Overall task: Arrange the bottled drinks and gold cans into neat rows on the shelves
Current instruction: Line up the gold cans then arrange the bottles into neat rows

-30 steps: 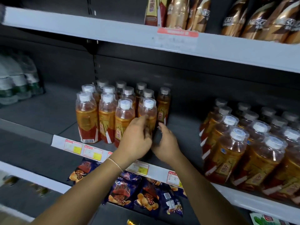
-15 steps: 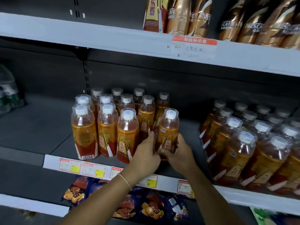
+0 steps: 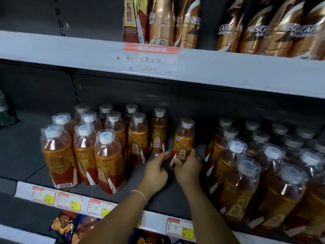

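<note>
We see the right hand [image 3: 189, 169] wrapped around the lower half of a single bottle [image 3: 183, 138] of amber drink, thumb across the red and gold label. The bottle is roughly upright on the middle shelf [image 3: 26, 148]; the hands hide its base, so we cannot tell whether it rests on the shelf. The left hand [image 3: 155, 170] sits just beside it on the left, fingers curled toward the bottle's foot, and we cannot tell whether they touch it. A thin bracelet [image 3: 140, 195] circles the left wrist. The held bottle is in a gap between two groups. To its left stands a cluster of matching bottles [image 3: 84, 143] with white caps, in rows running front to back. To its right stands a second, tightly packed cluster [image 3: 263, 164] of the same drink. Price tags [image 3: 70, 201] line the front edge of the shelf, and snack bags [image 3: 70, 224] lie below. On the upper shelf [image 3: 228, 71] we see gold cans [image 3: 274, 32] crowded at the right, with a tall red and gold can [image 3: 133, 20] near the middle.
</note>
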Available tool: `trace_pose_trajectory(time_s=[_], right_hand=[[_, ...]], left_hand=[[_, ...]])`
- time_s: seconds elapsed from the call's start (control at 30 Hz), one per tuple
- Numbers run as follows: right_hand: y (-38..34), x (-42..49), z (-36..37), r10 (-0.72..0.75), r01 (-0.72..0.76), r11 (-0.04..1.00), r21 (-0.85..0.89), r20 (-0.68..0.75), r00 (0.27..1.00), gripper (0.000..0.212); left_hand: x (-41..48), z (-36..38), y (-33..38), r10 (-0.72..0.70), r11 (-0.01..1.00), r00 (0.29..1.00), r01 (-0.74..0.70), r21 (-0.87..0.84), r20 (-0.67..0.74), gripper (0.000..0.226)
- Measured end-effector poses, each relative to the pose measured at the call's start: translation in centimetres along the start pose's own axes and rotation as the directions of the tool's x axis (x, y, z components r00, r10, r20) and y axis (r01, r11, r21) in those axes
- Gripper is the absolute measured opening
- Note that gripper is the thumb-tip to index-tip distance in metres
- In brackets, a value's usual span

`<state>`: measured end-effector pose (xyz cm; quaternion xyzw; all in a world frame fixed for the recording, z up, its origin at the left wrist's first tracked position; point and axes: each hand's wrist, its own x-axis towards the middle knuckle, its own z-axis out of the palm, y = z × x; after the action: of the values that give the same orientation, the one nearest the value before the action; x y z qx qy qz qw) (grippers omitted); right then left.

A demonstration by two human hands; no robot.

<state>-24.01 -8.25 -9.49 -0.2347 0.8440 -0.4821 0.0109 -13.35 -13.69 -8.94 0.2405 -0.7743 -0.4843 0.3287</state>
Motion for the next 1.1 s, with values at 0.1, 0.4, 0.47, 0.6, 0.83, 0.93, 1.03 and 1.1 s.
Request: trace_pose_trajectory(time_s=[0.1, 0.4, 0.47, 0.6, 0.83, 0.93, 1.03, 1.1], right_hand=[[-0.2, 1.5, 0.7, -0.002, 0.002, 1.0, -0.029, -0.02, 1.0, 0.061], [-0.6, 3.6, 2.1, 0.013, -0.014, 0.999, -0.039, -0.031, 0.999, 0.064], [-0.6, 3.9, 2.2, 0.014, -0.015, 0.999, -0.039, -0.039, 0.999, 0.062], [-0.6, 4.3, 2.2, 0.01, -0.012, 0.999, -0.043, -0.044, 0.999, 0.06], [-1.2, 3.6, 1.5, 0.016, -0.014, 1.0, 0.012, -0.163, 0.986, 0.061], [-2.5, 2.5, 2.0, -0.168, 0.177, 0.984, 0.011, -0.258, 0.951, 0.039], [-5.3, 2.5, 2.7, -0.279, 0.283, 0.959, -0.009, -0.203, 0.939, 0.034], [-7.2, 3.1, 3.4, -0.351, 0.342, 0.936, -0.083, -0.147, 0.925, 0.04]], left_hand=[[0.4, 0.0, -0.9, 0.118, 0.961, 0.992, -0.1, 0.258, -0.055, 0.06], [0.5, -0.2, -1.5, 0.113, 0.919, 0.993, -0.092, 0.383, -0.033, 0.062], [0.7, -0.3, -1.7, 0.114, 0.92, 0.993, -0.094, 0.379, -0.029, 0.061], [0.6, -0.3, -1.6, 0.117, 0.94, 0.992, -0.097, 0.327, -0.041, 0.06], [0.9, -1.0, -1.8, 0.027, 0.992, 0.985, -0.006, 0.122, -0.17, 0.058], [1.0, -1.3, -1.7, 0.008, 0.999, 0.976, 0.003, 0.051, -0.218, 0.061], [0.9, -1.4, -1.8, -0.001, 0.999, 0.971, 0.013, 0.051, -0.237, 0.067], [0.8, -1.4, -1.8, -0.015, 0.999, 0.975, 0.024, 0.036, -0.221, 0.07]])
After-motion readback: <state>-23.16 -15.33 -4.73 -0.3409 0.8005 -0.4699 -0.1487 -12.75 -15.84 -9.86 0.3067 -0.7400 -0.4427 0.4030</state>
